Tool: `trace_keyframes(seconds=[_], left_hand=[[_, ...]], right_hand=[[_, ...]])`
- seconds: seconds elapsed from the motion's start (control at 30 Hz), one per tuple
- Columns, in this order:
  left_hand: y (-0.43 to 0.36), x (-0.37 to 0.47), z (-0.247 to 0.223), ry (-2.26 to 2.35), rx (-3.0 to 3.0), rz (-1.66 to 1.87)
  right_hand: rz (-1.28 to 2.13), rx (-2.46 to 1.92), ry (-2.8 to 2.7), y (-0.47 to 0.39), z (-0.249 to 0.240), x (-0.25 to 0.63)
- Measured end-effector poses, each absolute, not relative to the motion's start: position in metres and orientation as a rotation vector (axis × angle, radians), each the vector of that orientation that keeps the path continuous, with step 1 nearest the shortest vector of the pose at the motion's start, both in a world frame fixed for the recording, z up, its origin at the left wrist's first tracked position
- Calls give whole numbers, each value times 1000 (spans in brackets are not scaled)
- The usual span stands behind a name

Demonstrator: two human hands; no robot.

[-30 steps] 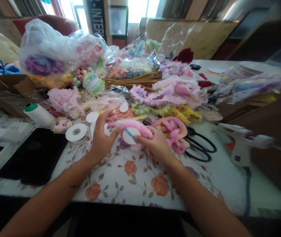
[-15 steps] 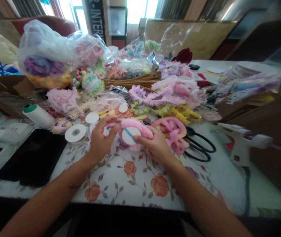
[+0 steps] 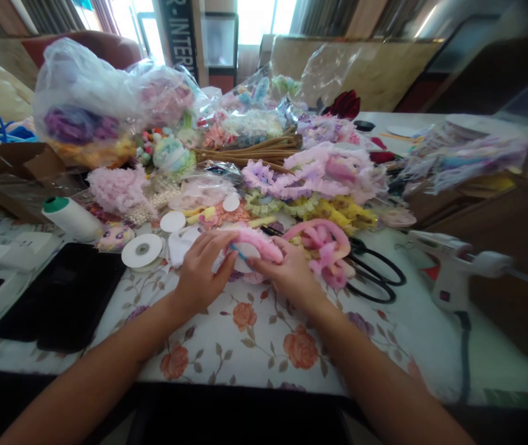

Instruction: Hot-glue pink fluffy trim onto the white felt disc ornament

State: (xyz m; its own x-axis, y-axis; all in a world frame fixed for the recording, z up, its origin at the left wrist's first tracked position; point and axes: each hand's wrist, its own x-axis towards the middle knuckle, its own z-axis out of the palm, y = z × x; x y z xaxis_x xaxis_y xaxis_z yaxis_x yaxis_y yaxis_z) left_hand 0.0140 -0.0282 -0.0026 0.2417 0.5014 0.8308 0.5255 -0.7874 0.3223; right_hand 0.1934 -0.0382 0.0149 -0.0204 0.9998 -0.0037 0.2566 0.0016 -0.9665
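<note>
A fluffy pink piece (image 3: 260, 243) with a white disc (image 3: 244, 250) on its near side is between my hands, above the flowered tablecloth (image 3: 217, 334). A thin blue strip crosses the disc. My left hand (image 3: 206, 269) grips the left side of the pink piece, with its thumb by the strip's upper end. Holding the right side, my right hand (image 3: 292, 272) has its thumb at the disc's edge. The fingertips behind the piece are partly hidden. Just right of my right hand lies a looped pink fuzzy piece (image 3: 326, 247).
Black-handled scissors (image 3: 378, 278) and a glue gun (image 3: 452, 272) lie to the right. On the left are a ribbon spool (image 3: 142, 251), a thread cone (image 3: 72, 218) and a black phone-like device (image 3: 60, 296). Bagged trimmings (image 3: 171, 99) are heaped behind.
My left hand has moved right and its fingers have closed onto the pink piece. The piece is tilted differently, and more of the disc and blue strip is covered.
</note>
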Motion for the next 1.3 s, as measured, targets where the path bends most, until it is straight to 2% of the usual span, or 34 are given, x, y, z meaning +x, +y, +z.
trace_keyframes(seconds=[0.27,0.6,0.83,1.3], left_hand=[[-26,15,-6,-1059,-2540,-1513],[-29,15,0,-1119,-2539,-1601],[-27,17,-5,-1202,-2534,-1493],[-32,21,-3,-880,-2622,-1449]], right_hand=[[834,-1420,-1507,-40,10,192],[756,-1394,-1551,-41,10,191],[471,-1413,-1680,-43,6,189],[393,-1405,-1733,-46,2,184]])
